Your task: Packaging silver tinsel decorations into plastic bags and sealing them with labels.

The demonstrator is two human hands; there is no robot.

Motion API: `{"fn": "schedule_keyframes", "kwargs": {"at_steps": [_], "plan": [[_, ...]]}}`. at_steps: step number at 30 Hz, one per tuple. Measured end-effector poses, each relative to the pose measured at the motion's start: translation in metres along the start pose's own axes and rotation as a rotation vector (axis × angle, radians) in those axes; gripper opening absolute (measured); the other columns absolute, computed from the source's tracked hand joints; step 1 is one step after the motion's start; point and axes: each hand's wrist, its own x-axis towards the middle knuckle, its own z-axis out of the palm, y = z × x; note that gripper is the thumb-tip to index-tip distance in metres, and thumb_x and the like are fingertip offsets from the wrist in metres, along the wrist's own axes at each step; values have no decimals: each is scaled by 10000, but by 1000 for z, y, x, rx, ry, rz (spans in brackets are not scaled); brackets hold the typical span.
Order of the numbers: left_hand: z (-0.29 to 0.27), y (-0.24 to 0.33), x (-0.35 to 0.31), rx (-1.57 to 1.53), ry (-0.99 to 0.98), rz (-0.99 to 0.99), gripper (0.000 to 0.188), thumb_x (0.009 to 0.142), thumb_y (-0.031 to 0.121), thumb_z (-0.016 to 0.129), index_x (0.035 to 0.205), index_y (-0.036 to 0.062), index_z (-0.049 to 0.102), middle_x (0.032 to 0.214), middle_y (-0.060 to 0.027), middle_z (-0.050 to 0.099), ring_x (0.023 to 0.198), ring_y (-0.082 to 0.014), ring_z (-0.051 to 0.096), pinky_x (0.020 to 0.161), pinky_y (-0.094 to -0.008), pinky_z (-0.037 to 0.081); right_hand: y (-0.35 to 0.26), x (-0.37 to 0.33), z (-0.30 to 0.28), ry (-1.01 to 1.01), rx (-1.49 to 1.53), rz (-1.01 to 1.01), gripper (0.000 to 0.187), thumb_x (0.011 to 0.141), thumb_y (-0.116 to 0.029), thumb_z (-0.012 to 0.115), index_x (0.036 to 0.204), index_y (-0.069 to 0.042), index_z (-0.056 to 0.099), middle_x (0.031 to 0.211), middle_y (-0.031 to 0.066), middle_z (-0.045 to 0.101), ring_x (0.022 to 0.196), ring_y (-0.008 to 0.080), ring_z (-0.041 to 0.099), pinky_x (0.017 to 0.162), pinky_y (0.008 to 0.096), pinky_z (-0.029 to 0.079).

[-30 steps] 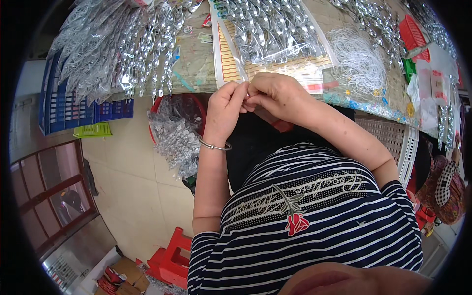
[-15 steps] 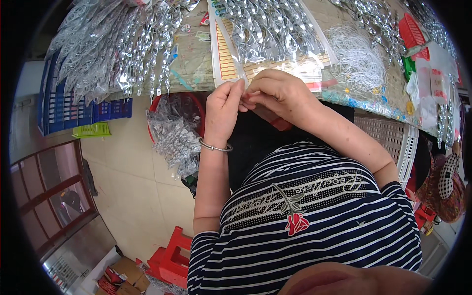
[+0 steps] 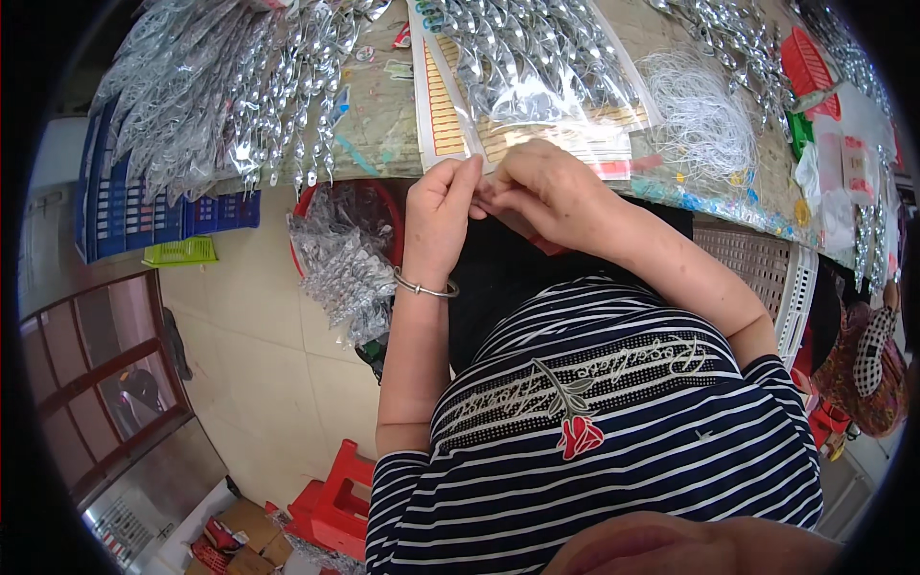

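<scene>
My left hand (image 3: 439, 209), with a metal bangle at its wrist, is closed in a pinch at the table's near edge. Facing it, my right hand (image 3: 551, 192) bends inward, thumb and fingers pressed together. Their fingertips almost meet, and whatever they pinch is too small and covered to make out. A narrow clear plastic strip (image 3: 458, 91) runs down to my left thumb tip; whether it is gripped is unclear. Just beyond the fingers, shiny silver twisted pieces (image 3: 537, 67) lie in clear plastic over yellow printed sheets (image 3: 443, 115).
More twisted silver strands (image 3: 297, 105) hang over the table edge at left, above a blue crate (image 3: 144, 216). White thread (image 3: 700, 115) lies tangled at right, with a red basket (image 3: 810, 72) beyond. Below stand a filled red tub (image 3: 393, 216) and a red stool (image 3: 331, 503).
Both hands keep their pinch, with my right fingers shifting slightly. The whole view has moved a few pixels.
</scene>
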Motion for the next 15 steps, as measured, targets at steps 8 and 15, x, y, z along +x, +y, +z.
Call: {"fn": "schedule_keyframes", "kwargs": {"at_steps": [8, 15], "plan": [[-13, 0, 1, 31, 37, -7, 282, 974, 228, 531, 798, 24, 613, 711, -47, 652, 620, -106, 629, 571, -202, 465, -41, -34, -59, -260, 373, 463, 105, 864, -18, 613, 819, -16, 518, 820, 53, 527, 829, 162, 546, 746, 294, 433], [-26, -8, 2, 26, 35, 6, 284, 979, 217, 521, 793, 23, 612, 706, -54, 653, 628, -105, 624, 586, -204, 458, -71, -93, -143, 302, 640, 425, 141, 927, -135, 555, 955, -42, 453, 1089, 140, 597, 1195, 312, 512, 1086, 486, 301]]}}
